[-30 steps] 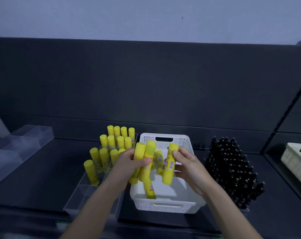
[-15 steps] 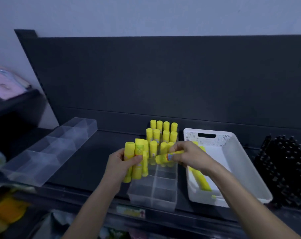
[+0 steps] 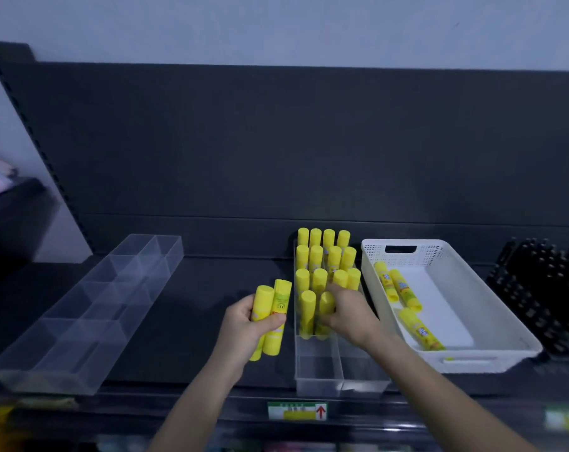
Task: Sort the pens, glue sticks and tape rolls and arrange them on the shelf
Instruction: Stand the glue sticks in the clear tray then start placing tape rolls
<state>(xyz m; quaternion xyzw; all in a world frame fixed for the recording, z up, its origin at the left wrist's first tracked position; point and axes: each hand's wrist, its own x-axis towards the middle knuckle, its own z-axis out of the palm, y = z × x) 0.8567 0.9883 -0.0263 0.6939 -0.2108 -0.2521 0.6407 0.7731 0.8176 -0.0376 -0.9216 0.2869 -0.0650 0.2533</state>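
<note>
Gripping a bundle of yellow glue sticks [image 3: 264, 301], the person's left hand [image 3: 240, 327] hovers above the dark shelf [image 3: 185, 308], just left of a clear divided tray [image 3: 319, 376]. Its fingers and thumb are curled round the bundle. 2 capped tops show above the fist and the lower ends jut out below it; whether a further stick hides behind them cannot be told.

The right hand [image 3: 348, 318] reaches into the tray from the right, fingers wrapped round a single glue stick [image 3: 324, 308] that stands upright in a compartment near the tray's middle. 1 more stick stands just beside it on the left. Behind these, the other upright glue sticks [image 3: 315, 256] fill the far compartments in 3 rows of 4, caps up and packed close together.

Just right of the tray sits a white perforated basket [image 3: 439, 254] with a handle slot in its far wall. 3 loose glue sticks [image 3: 405, 293] lie flat on its floor along the left side.

Farther right, a dense block of black pens [image 3: 537, 288] stands upright, blurred at the frame's edge. A second clear tray [image 3: 90, 314] lies on the shelf well to the left, angled toward the back panel. A small label with a red arrow [image 3: 298, 411] is fixed to the shelf's front edge below the divided tray.
</note>
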